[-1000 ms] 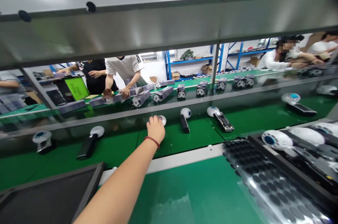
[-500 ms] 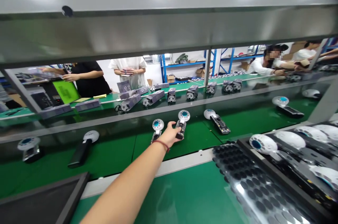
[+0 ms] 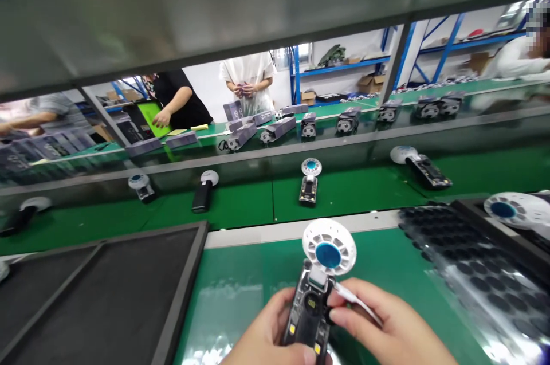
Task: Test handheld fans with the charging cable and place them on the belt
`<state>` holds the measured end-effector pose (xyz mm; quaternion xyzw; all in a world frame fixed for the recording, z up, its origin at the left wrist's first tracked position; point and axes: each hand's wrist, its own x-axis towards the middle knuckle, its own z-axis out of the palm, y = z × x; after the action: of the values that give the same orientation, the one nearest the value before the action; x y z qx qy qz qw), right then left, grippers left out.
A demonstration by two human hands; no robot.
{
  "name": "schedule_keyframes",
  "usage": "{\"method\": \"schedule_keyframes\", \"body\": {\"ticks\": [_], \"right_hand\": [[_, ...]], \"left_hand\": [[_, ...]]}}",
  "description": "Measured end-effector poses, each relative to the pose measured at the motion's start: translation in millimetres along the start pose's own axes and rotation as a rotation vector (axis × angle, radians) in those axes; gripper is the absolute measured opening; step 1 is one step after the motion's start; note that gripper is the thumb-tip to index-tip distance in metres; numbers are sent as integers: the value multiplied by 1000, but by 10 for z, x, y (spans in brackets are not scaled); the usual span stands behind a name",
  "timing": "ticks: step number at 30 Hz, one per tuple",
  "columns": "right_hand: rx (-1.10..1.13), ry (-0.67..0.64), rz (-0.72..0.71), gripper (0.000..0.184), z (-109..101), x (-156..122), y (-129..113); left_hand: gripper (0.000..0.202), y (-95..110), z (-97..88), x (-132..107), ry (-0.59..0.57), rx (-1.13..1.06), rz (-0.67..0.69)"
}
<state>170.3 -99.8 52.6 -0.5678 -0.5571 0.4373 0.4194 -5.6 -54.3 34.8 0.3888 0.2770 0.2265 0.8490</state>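
Observation:
My left hand [image 3: 279,333] is wrapped round the handle of a handheld device [image 3: 308,310] at the front of the bench. The device has a round white head [image 3: 329,247] with slots and a blue centre, and the handle's circuit board lies bare. My right hand [image 3: 378,319] is closed at the handle's right edge, with a thin white strip [image 3: 358,301] running between its fingers. Whether its fingertips also pinch a dark piece of the device is unclear. Right of my hands lies a clear sheet of black round pads [image 3: 476,267].
Similar devices [image 3: 308,188] lie spaced along the green belt [image 3: 253,199] beyond the bench edge. A black divided tray [image 3: 129,290] is at left, another tray with devices [image 3: 515,210] at right. Football-patterned boxes [image 3: 277,130] line the far side, where several people work. A metal hood [image 3: 258,4] hangs above.
My left hand has lifted a device off the belt and brought it close over the bench. My right hand has come into view at it. The view has turned and tilted down.

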Motion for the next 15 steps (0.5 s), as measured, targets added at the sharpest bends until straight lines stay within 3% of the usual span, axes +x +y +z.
{"method": "schedule_keyframes", "body": {"ticks": [5, 15], "right_hand": [[-148, 78, -66, 20, 75, -70, -129], [-335, 13, -177, 23, 74, -126, -56]], "left_hand": [[54, -179, 10, -18, -12, -10, 3], [50, -252, 16, -30, -39, -53, 24]]}}
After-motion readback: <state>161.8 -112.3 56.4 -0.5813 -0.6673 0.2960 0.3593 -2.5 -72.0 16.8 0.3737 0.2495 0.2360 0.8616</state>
